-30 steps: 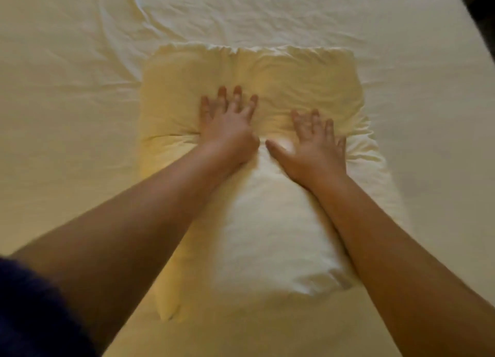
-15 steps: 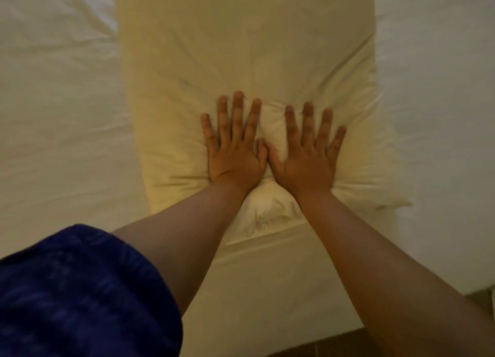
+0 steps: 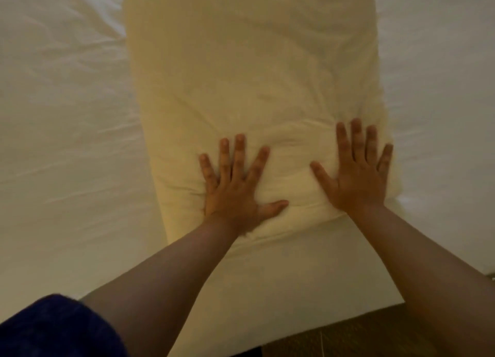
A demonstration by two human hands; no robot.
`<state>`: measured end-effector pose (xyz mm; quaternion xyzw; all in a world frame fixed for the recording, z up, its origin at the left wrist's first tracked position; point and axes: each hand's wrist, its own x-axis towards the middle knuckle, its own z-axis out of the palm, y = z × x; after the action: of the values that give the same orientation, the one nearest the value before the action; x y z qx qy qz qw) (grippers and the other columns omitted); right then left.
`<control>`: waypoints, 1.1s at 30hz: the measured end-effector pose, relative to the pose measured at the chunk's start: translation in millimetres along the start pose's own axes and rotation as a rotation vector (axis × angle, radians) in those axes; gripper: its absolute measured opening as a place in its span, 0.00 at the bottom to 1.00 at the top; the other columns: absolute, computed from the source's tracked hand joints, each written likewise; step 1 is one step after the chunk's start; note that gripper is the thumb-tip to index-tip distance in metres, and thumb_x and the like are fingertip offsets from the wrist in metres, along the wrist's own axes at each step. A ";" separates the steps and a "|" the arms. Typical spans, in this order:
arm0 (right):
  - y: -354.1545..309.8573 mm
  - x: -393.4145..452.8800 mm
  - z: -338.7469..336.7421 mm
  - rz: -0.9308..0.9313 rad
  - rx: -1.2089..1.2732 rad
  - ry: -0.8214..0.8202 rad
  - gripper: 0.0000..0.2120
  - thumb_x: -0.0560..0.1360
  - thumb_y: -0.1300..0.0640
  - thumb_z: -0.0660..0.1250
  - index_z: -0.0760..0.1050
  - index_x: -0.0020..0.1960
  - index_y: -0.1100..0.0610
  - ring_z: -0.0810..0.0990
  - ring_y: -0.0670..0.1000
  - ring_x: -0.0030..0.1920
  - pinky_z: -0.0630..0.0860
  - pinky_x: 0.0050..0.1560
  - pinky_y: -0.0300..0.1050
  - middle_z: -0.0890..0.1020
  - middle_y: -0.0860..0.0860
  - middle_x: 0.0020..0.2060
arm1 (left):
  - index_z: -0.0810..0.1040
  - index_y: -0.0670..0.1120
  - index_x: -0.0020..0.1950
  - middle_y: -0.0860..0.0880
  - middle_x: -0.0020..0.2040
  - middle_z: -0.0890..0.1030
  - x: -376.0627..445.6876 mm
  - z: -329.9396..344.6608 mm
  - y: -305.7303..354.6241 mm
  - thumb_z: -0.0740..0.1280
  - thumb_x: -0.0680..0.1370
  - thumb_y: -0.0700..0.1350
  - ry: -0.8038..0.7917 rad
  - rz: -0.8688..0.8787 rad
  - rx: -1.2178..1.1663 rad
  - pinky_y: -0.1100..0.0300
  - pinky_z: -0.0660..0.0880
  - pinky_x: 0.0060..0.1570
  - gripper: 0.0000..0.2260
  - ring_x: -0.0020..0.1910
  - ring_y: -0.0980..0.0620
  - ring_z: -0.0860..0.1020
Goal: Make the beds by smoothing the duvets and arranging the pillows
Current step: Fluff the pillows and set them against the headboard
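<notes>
Left hand (image 3: pixel 235 193) and right hand (image 3: pixel 356 174) flat, fingers spread wide, pressing pillow's (image 3: pixel 254 89) near end on bed (image 3: pixel 53 142); no grip.

Both hands are pressing flat, fingers spread: the left hand (image 3: pixel 235 193) and right hand (image 3: pixel 356 177) are lying apart on the near end of the pillow (image 3: pixel 254 75), the bed (image 3: pixel 59 142) stretching either side.

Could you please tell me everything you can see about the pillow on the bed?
The pillow is a soft, pale cream rectangle in a creased fabric case, lying flat and lengthwise away from the viewer on the white sheet. Its far end runs out of frame. The left hand and right hand press flat, fingers spread, on its near end, denting it.
</notes>
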<state>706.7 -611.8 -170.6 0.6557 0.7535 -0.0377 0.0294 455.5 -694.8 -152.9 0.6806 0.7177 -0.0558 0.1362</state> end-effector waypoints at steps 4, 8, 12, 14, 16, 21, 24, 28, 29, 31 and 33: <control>-4.9 5.7 1.0 0.055 0.035 -0.051 0.45 0.77 0.24 0.47 0.40 0.85 0.45 0.42 0.57 0.84 0.43 0.80 0.71 0.44 0.48 0.85 | 0.40 0.59 0.84 0.45 0.83 0.34 -2.8 -7.1 3.5 0.47 0.75 0.78 0.064 0.008 -0.058 0.29 0.34 0.74 0.42 0.81 0.40 0.32; -51.5 7.5 -19.4 0.179 0.145 -0.083 0.44 0.77 0.27 0.43 0.37 0.85 0.48 0.38 0.58 0.84 0.39 0.77 0.75 0.39 0.49 0.85 | 0.44 0.57 0.84 0.45 0.84 0.38 -17.7 -23.5 -4.6 0.49 0.80 0.70 0.159 -0.095 -0.085 0.27 0.37 0.74 0.36 0.81 0.38 0.35; -116.9 72.8 -42.1 0.040 0.239 0.023 0.43 0.79 0.27 0.45 0.35 0.85 0.48 0.35 0.58 0.83 0.34 0.77 0.71 0.37 0.48 0.84 | 0.43 0.58 0.84 0.48 0.84 0.37 59.0 -58.4 -18.3 0.50 0.80 0.67 0.260 -0.153 -0.096 0.28 0.34 0.73 0.35 0.81 0.40 0.33; -141.3 125.0 -54.5 0.000 0.233 0.100 0.44 0.80 0.27 0.48 0.37 0.85 0.49 0.37 0.59 0.84 0.36 0.78 0.70 0.39 0.49 0.85 | 0.44 0.59 0.84 0.49 0.84 0.39 114.7 -82.9 -35.9 0.50 0.81 0.67 0.325 -0.167 -0.079 0.27 0.35 0.73 0.33 0.81 0.38 0.35; -157.3 181.3 -69.8 -0.052 0.207 0.137 0.43 0.80 0.28 0.49 0.38 0.85 0.48 0.37 0.60 0.84 0.37 0.78 0.71 0.40 0.50 0.85 | 0.45 0.62 0.83 0.48 0.85 0.40 168.5 -111.1 -54.1 0.50 0.81 0.68 0.363 -0.171 -0.040 0.25 0.36 0.72 0.32 0.81 0.35 0.37; -157.2 276.3 -100.2 -0.213 0.087 0.111 0.40 0.77 0.25 0.44 0.50 0.85 0.42 0.45 0.56 0.85 0.36 0.78 0.70 0.52 0.50 0.85 | 0.52 0.62 0.83 0.47 0.84 0.55 258.6 -167.9 -79.8 0.48 0.76 0.72 0.246 -0.097 0.077 0.29 0.44 0.76 0.36 0.83 0.40 0.50; -142.8 289.6 -88.6 -0.248 0.074 0.025 0.43 0.75 0.22 0.44 0.54 0.84 0.42 0.48 0.53 0.84 0.38 0.81 0.65 0.56 0.50 0.84 | 0.55 0.61 0.82 0.48 0.82 0.62 270.3 -152.4 -87.5 0.45 0.76 0.73 0.185 -0.079 0.084 0.32 0.46 0.77 0.36 0.82 0.42 0.56; -115.2 297.3 -57.4 -0.213 0.102 0.022 0.48 0.72 0.18 0.44 0.54 0.84 0.44 0.48 0.52 0.84 0.39 0.82 0.58 0.55 0.51 0.84 | 0.50 0.58 0.84 0.48 0.84 0.56 266.8 -109.2 -88.7 0.43 0.78 0.71 0.249 -0.075 0.111 0.37 0.38 0.78 0.36 0.83 0.43 0.48; -108.8 300.2 -49.3 -0.197 0.101 0.033 0.49 0.71 0.18 0.44 0.53 0.84 0.45 0.47 0.52 0.84 0.39 0.82 0.58 0.55 0.51 0.84 | 0.48 0.58 0.84 0.48 0.84 0.54 268.2 -100.6 -86.0 0.43 0.78 0.71 0.265 -0.073 0.098 0.38 0.36 0.78 0.36 0.83 0.44 0.46; -97.5 303.9 -34.7 -0.159 0.097 0.043 0.52 0.71 0.17 0.44 0.51 0.85 0.47 0.45 0.51 0.84 0.38 0.82 0.59 0.52 0.50 0.85 | 0.45 0.57 0.84 0.47 0.85 0.49 272.7 -84.1 -77.2 0.44 0.78 0.70 0.280 -0.072 0.077 0.40 0.32 0.77 0.36 0.83 0.44 0.42; -87.8 308.2 -23.8 -0.114 0.088 0.052 0.53 0.70 0.16 0.42 0.49 0.85 0.47 0.41 0.50 0.84 0.36 0.82 0.60 0.49 0.49 0.85 | 0.43 0.57 0.84 0.47 0.85 0.47 279.5 -73.3 -69.9 0.45 0.78 0.70 0.285 -0.073 0.066 0.42 0.30 0.77 0.37 0.83 0.45 0.39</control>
<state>577.2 -317.7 -174.2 0.6131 0.7878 -0.0555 -0.0214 367.3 -411.2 -166.0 0.6592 0.7518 0.0130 0.0082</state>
